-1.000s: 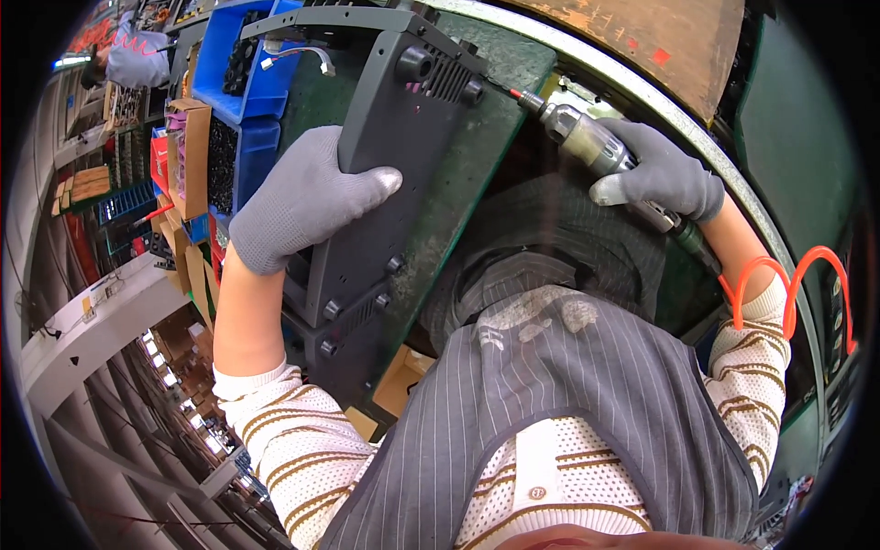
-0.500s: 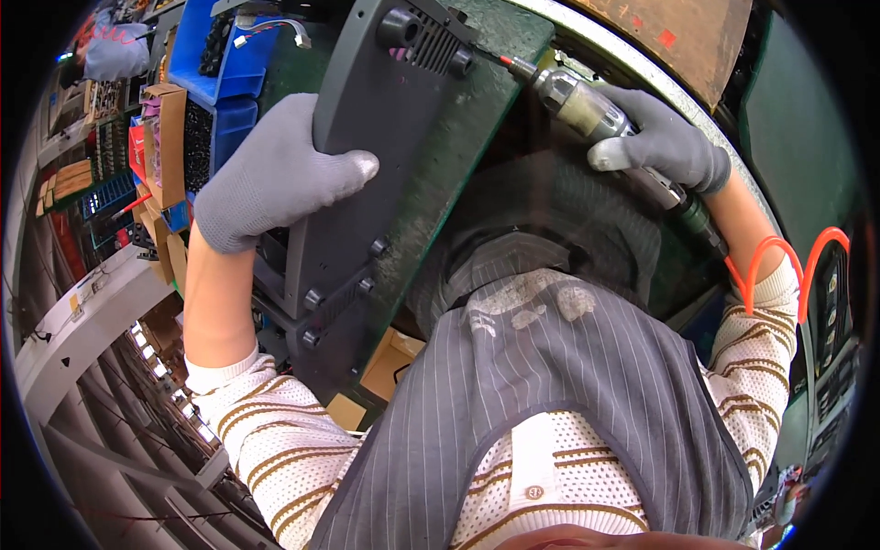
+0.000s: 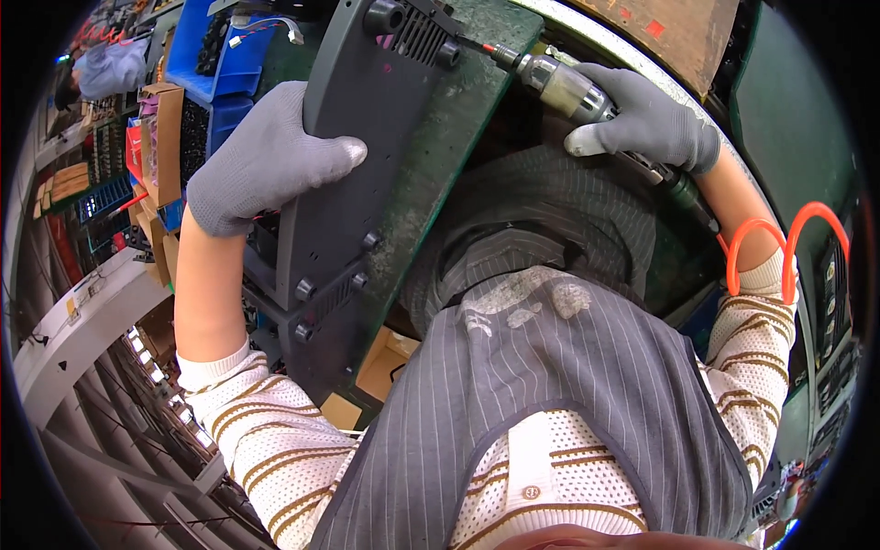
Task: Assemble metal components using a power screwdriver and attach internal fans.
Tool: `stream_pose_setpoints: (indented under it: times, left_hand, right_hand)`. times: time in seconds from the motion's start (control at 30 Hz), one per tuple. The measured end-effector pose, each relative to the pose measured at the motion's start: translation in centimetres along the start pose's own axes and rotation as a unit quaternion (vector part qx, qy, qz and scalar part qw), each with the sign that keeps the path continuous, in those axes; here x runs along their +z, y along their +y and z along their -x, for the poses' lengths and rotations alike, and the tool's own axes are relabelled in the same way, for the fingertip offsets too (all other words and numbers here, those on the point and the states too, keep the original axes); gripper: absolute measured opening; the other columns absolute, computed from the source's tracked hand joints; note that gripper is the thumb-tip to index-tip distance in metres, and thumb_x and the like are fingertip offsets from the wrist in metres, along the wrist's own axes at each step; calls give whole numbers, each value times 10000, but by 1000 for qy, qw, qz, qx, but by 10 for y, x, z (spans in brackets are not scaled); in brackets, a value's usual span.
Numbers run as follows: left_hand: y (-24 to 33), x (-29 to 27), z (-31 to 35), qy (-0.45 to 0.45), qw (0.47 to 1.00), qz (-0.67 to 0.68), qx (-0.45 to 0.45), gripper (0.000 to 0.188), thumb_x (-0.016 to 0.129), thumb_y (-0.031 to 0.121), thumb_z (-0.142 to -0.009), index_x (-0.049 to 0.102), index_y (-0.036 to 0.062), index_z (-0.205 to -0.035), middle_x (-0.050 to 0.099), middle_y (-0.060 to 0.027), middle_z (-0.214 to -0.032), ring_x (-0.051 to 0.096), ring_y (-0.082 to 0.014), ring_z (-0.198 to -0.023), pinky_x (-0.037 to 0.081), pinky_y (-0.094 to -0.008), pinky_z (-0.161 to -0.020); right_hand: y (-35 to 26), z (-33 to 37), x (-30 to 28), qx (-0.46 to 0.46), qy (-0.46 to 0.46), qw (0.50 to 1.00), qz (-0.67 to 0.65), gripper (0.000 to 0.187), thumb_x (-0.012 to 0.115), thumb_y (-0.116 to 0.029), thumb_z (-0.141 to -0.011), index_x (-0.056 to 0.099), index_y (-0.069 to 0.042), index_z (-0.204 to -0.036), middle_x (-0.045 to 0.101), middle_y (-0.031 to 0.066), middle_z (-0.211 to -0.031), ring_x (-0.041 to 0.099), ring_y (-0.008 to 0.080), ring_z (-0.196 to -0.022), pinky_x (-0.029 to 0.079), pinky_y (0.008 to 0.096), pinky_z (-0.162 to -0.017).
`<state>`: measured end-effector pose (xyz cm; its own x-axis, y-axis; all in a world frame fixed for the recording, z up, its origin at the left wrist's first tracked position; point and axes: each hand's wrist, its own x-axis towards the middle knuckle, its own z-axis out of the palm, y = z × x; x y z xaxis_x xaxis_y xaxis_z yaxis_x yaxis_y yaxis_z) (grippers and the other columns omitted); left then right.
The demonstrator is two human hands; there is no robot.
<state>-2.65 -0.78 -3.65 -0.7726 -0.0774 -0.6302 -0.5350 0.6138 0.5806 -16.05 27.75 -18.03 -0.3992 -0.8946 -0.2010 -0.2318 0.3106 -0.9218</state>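
Note:
A dark grey casing (image 3: 367,119) with vent slots and round black feet stands on its edge on a green bench top (image 3: 440,156). My left hand (image 3: 261,160), in a grey knit glove, closes over its left edge, with the thumb across the broad face. My right hand (image 3: 646,119), gloved alike, wraps round a power screwdriver (image 3: 561,87) with a silver-and-clear barrel. Its thin bit points left at the casing's far right corner, by a round foot; whether the tip touches a screw cannot be made out. An orange coiled hose (image 3: 744,243) trails from the tool's rear end.
Blue bins (image 3: 234,69) of small dark parts and cardboard boxes (image 3: 163,137) stand on the left. A white connector cable (image 3: 266,32) lies beyond the casing. An open carton (image 3: 385,362) sits below the bench edge. Another person (image 3: 110,69) appears at the far left.
My right hand and the screwdriver have shifted slightly left and away from me. Casing and left hand appear a little further left, as does the whole view; both grips are unchanged.

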Motion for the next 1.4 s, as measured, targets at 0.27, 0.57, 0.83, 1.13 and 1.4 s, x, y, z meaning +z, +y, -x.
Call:
stream_pose_setpoints:
  times: [0.27, 0.57, 0.83, 1.13, 1.4]
  left_hand:
    - [11, 21, 23, 195, 967, -159, 33, 345, 709, 318, -782, 634, -10, -861, 584, -72, -661, 549, -149, -595, 441, -287, -586]
    - [12, 18, 9, 304, 915, -228, 135, 394, 730, 385, -772, 614, 10, -729, 507, -105, -587, 480, -221, -523, 385, -326, -508]
    - [32, 14, 35, 416, 854, -255, 183, 379, 622, 376, -874, 612, 32, -715, 550, -56, -609, 514, -172, -538, 383, -311, -522]
    - [-54, 155, 127, 0, 776, 622, -106, 446, 497, 230, -800, 515, -31, -1161, 502, -46, -795, 416, -93, -608, 334, -202, -482]
    - [-104, 229, 94, 61, 656, 752, -28, 267, 477, 97, -940, 545, -28, -1166, 627, -96, -911, 475, -63, -627, 344, -159, -487]
  right_hand:
    - [3, 15, 5, 35, -22, 995, -88, 605, 757, -296, -706, 545, 17, -1178, 600, 76, -894, 560, 171, -861, 454, 306, -808]
    - [26, 34, 48, 55, 27, 974, -216, 668, 786, -339, -690, 529, 19, -1192, 553, 39, -896, 518, 143, -820, 443, 289, -762]
    - [19, 34, 57, 91, 17, 965, -245, 654, 790, -313, -696, 523, -9, -1209, 540, 27, -925, 506, 114, -817, 438, 268, -745]
    - [22, 34, 58, 71, 4, 961, -265, 616, 789, -284, -707, 528, -11, -1194, 529, 10, -925, 484, 108, -837, 419, 269, -758]
    - [12, 41, 69, 118, 32, 957, -263, 633, 777, -293, -721, 502, -19, -1221, 548, 16, -848, 538, 86, -651, 456, 237, -577]
